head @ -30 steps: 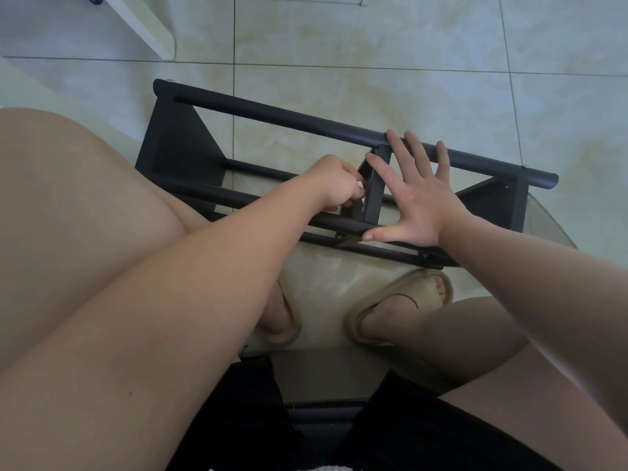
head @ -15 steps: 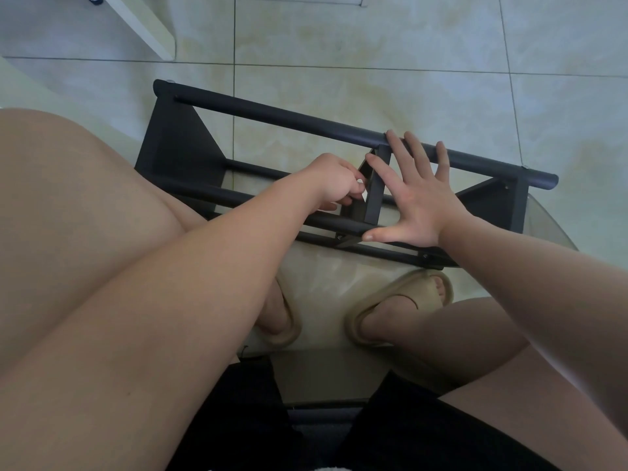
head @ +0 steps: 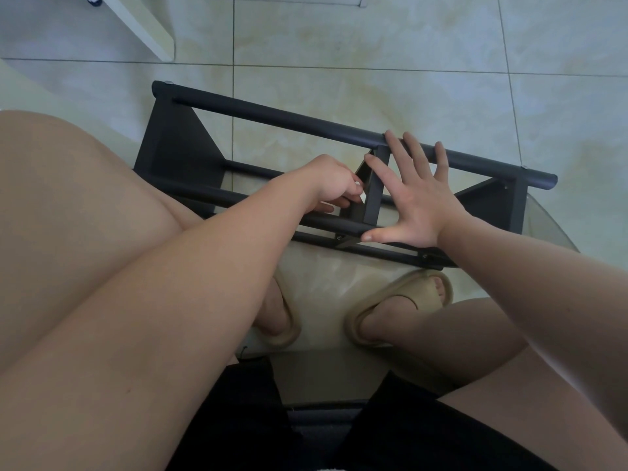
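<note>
A black metal rack frame (head: 272,119) of round bars and flat end panels lies on the tiled floor in front of me. A short upright black bracket (head: 375,185) joins its top and lower bars near the middle. My right hand (head: 421,202) lies flat and spread against the bracket and bars, fingers straight on the top bar, thumb on the lower bar. My left hand (head: 331,185) is curled just left of the bracket, fingertips pinched together at it; what they pinch is hidden.
My knees and both feet in beige slippers (head: 401,300) are below the frame, close to its near bar. A white furniture leg (head: 146,27) stands at the top left. Pale floor tiles (head: 407,62) surround the frame.
My left hand has shifted slightly at the bracket, its fingers working in place. The right hand and the frame have stayed still.
</note>
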A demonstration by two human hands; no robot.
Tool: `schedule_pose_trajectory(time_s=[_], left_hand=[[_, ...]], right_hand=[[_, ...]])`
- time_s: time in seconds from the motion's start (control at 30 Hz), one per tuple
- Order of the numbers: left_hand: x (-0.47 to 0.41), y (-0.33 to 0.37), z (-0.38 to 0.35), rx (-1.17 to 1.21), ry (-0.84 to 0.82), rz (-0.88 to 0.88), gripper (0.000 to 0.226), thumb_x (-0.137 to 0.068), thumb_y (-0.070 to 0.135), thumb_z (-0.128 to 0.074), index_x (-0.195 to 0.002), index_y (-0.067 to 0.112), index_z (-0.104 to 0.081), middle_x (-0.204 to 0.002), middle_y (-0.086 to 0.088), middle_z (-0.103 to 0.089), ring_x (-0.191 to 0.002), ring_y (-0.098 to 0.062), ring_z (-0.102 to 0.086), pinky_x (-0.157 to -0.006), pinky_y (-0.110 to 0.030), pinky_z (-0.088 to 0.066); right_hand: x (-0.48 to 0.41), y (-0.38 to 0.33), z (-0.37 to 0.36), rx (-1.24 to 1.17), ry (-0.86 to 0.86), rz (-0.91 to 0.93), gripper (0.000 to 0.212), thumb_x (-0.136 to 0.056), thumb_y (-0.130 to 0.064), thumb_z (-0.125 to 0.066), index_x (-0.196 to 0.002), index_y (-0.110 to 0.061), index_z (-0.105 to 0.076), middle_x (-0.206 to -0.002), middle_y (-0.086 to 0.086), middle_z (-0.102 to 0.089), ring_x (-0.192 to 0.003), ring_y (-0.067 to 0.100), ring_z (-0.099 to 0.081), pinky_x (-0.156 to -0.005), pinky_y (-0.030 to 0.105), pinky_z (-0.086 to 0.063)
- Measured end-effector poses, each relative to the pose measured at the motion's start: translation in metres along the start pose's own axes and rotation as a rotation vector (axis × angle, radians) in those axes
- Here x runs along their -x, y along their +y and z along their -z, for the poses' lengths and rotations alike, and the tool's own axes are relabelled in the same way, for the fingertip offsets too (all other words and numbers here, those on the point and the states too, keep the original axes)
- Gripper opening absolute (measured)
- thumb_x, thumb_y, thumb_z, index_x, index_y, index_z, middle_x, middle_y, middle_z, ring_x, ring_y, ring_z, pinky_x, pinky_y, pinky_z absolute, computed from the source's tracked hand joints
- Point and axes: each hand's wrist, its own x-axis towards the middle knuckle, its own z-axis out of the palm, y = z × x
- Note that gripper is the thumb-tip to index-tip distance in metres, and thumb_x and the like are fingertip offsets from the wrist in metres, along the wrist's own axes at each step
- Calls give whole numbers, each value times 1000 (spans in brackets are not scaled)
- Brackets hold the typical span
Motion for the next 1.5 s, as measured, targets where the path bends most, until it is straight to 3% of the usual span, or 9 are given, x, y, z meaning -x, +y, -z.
schedule_pose_trajectory(time_s=[0.17, 0.8, 0.97, 1.1, 1.17, 1.3, 1.5], left_hand=[[0, 0, 0, 30, -22, 35, 11, -99, 22, -60, -97, 15, -67, -69, 9, -75, -85, -12, -70, -83, -32, -53], [-3, -1, 0, -65, -71, -7, 18, -104, 20, -50, -96, 13, -65, -71, 9, -75, -93, -10, -67, -95, -38, -53], [-1, -1, -1, -106, -73, -11, 20, -105, 19, -48, -95, 11, -64, -82, 4, -74, -93, -12, -65, -94, -36, -52], [2, 2, 3, -159, -81, -36, 20, -106, 17, -46, -108, 6, -63, -79, 5, -73, -86, -8, -64, -77, -27, -52], [4, 3, 4, -194, -87, -49, 19, -106, 16, -46, -105, 7, -63, -79, 5, -73, -85, -6, -65, -73, -25, -50], [4, 2, 7, -259, -107, -57, 21, -105, 15, -46, -90, 15, -61, -83, 4, -72, -92, -11, -65, -79, -28, -50], [5, -2, 10, -369, -149, -100, 26, -105, 15, -48, -84, 22, -62, -80, 10, -73, -94, -10, -66, -84, -29, -50]], right_hand=[[0, 0, 0, 5, -2, 0, 127, -60, -105, -22, -162, -31, -4, -169, 11, 12, -155, 38, 9, -117, 71, 7], [0, 0, 0, -6, 0, 3, 126, -61, -105, -22, -162, -30, -5, -169, 11, 11, -155, 39, 10, -117, 71, 8], [0, 0, 0, -7, 2, 5, 125, -62, -103, -26, -162, -30, -5, -169, 11, 12, -155, 39, 10, -117, 70, 8], [0, 0, 0, -3, 1, 7, 125, -62, -104, -23, -162, -30, -5, -169, 11, 12, -155, 39, 10, -117, 70, 9], [1, 0, 0, -4, -1, 6, 126, -62, -104, -22, -162, -30, -5, -169, 11, 12, -155, 39, 10, -117, 70, 9], [0, 0, 0, -10, 0, 6, 126, -62, -105, -21, -162, -30, -5, -169, 11, 11, -155, 39, 10, -117, 70, 8], [0, 0, 0, -7, -1, 3, 125, -62, -103, -26, -162, -30, -5, -169, 11, 12, -155, 38, 10, -117, 70, 9]])
